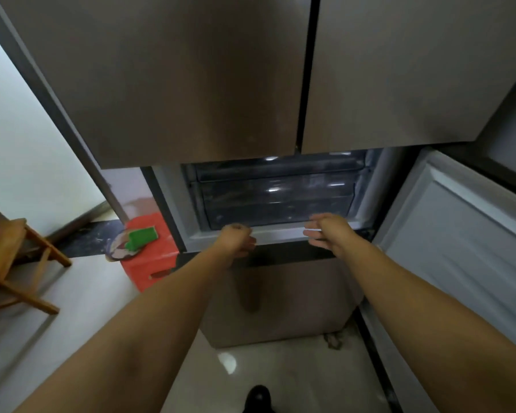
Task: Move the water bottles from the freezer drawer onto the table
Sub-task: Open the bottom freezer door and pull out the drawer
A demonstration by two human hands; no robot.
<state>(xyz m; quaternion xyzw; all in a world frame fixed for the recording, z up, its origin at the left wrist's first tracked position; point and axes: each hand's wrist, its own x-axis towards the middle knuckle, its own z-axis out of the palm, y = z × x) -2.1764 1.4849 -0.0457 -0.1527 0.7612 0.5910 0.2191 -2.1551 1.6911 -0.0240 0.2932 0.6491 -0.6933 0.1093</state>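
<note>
Dark translucent freezer drawer [277, 201] looks shut; left hand [239, 238] curled, right hand [325, 231] spread before it

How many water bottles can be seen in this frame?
0. The freezer drawer fronts are dark, frosted and closed, so bottles may be hidden inside. The left hand and right hand hold nothing, reaching toward the compartment's lower edge.

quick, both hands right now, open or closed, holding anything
Left hand: closed in a loose fist at the front edge of the freezer drawer, holding no bottle.
Right hand: open, fingers spread, empty.
</note>
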